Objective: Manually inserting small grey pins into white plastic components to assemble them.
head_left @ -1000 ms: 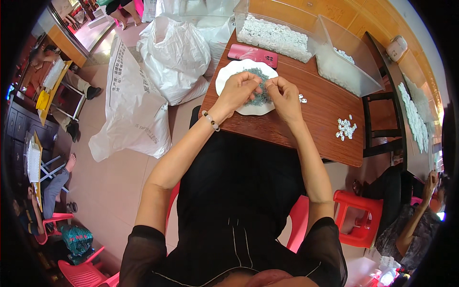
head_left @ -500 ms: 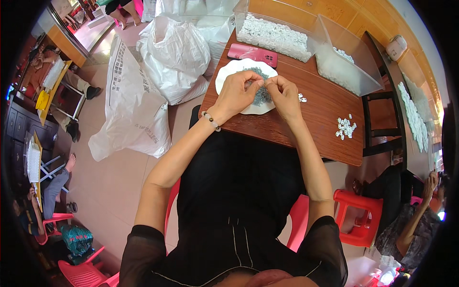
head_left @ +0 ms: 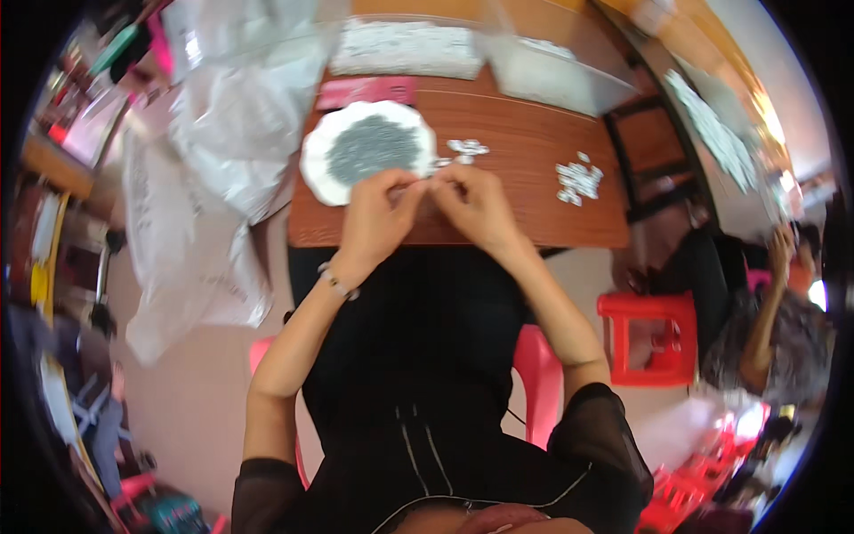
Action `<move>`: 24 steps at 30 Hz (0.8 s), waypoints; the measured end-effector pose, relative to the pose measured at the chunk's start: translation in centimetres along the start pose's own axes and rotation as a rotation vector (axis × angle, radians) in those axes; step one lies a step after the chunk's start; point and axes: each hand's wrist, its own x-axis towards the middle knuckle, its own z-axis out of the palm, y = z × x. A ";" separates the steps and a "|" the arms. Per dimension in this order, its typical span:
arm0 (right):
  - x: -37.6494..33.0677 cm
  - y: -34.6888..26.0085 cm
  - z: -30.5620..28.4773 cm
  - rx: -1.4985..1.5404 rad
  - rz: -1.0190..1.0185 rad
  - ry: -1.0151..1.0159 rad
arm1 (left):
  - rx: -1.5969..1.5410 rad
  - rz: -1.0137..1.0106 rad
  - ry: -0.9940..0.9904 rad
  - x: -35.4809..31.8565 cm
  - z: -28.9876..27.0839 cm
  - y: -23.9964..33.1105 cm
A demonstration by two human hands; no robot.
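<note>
Both hands met fingertip to fingertip over the near edge of the brown wooden desk, left hand and right hand pinched shut on something too small to make out, just near-right of the white scalloped plate piled with small grey parts.

Risk, as I read it: the piece sat right above the desk's near edge, so a slip likely dropped it into the lap or onto the floor. The left wrist was close to the plate rim; a nudge could have scattered the pile.

Room: open desk to the right, up to the loose white pieces. Far side blocked by clear trays. Left crowded by white plastic bags. Red plastic stool well apart, right.
</note>
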 end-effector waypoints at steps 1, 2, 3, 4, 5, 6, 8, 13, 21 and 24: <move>-0.5 0.4 -0.2 -0.037 -0.058 0.027 | -0.035 0.018 0.018 -0.3 0.5 -0.3; -0.8 0.0 -0.5 -0.020 -0.042 0.036 | -0.109 -0.111 -0.023 -0.7 0.6 0.4; -1.2 -0.7 -0.5 0.001 -0.032 0.039 | -0.047 -0.033 0.009 -0.9 0.6 0.2; -1.7 -0.7 -0.8 0.040 -0.016 0.060 | -0.107 -0.118 -0.005 -1.1 0.8 0.4; -2.1 -0.8 -1.1 0.088 -0.007 0.074 | -0.142 -0.144 -0.018 -1.3 0.7 0.5; -2.5 -0.7 -1.4 0.111 0.044 0.085 | -0.185 -0.137 -0.029 -1.3 0.9 0.7; -3.2 -1.0 -2.2 0.091 0.103 0.099 | -0.230 -0.114 -0.039 -1.6 1.1 0.9; -4.4 0.8 -2.7 0.082 0.109 0.110 | -0.255 -0.173 -0.146 -2.4 1.7 1.6; -5.1 0.6 -2.3 0.261 0.184 0.077 | -0.272 -0.230 -0.214 -4.4 1.8 0.3; -5.6 1.3 -2.5 0.202 0.156 0.092 | -0.290 -0.256 -0.222 -4.3 1.8 0.0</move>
